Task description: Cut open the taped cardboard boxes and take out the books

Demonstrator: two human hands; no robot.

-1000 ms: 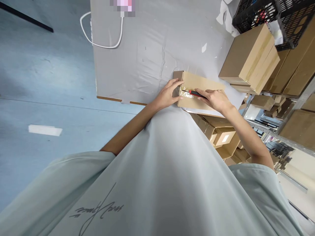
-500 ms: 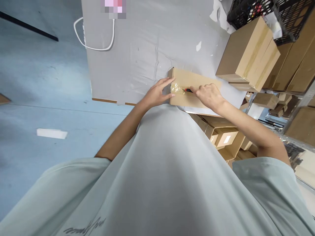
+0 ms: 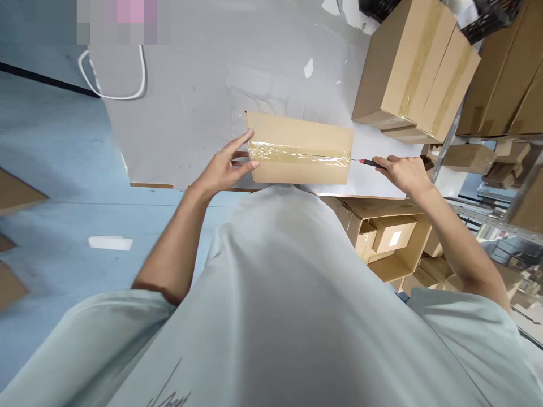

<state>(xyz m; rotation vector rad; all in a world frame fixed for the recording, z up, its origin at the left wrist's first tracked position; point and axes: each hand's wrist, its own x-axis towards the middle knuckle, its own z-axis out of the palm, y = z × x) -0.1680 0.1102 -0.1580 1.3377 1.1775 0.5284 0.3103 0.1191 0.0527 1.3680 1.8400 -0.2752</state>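
A long cardboard box (image 3: 301, 133) lies on the grey table (image 3: 182, 124), with shiny clear tape (image 3: 297, 154) along its top. A dark slit runs through part of the tape. My left hand (image 3: 227, 168) grips the box's left end, thumb and fingers spread against the edge. Just beyond the right end, my right hand (image 3: 403, 171) is closed round a black and red cutter (image 3: 370, 163). Its thin tip points left at the box, near the end of the tape.
Two tall taped cartons (image 3: 394, 68) stand right on the table, a black crate (image 3: 494, 22) behind them. Below the front edge is an open carton (image 3: 390, 265) of smaller boxes. A white cable (image 3: 142, 73) loops at the left; shelving is at far right.
My right hand and the cutter have moved right, from the middle of the box to past its right end. More of the taped top shows. My left hand still holds the left end.
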